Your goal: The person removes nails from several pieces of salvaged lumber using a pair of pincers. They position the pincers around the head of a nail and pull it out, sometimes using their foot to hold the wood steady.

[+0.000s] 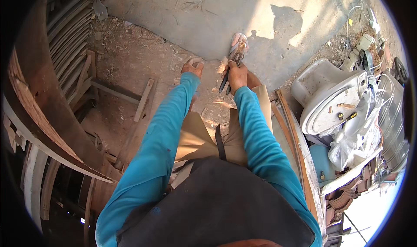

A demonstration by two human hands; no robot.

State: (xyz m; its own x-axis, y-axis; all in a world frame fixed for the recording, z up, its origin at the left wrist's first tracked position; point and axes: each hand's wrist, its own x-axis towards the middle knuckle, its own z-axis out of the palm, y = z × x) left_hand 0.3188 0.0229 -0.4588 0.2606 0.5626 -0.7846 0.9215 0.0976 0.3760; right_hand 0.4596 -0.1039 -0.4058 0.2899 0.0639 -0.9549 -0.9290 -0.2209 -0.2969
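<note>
My right hand (237, 75) is closed around a dark plier-like tool (225, 82), whose two slim handles stick out below the fingers. The tool's jaws are hard to make out against the brown, dusty foot (238, 45) just beyond the hand. To the left, level with it, my left hand (192, 67) is closed with its fingers curled in. Whatever those fingers may hold is too small or hidden to name. Both arms, in blue sleeves, reach forward over my tan trousers, and the hands are apart.
On the right a white washbasin (321, 99) lies on its side among clear plastic bags (354, 145) and long wooden strips (295, 138). Curved boards (43, 112) and a wooden frame (115, 91) stand at left. Wood chips litter the earth beside a grey slab (186, 25).
</note>
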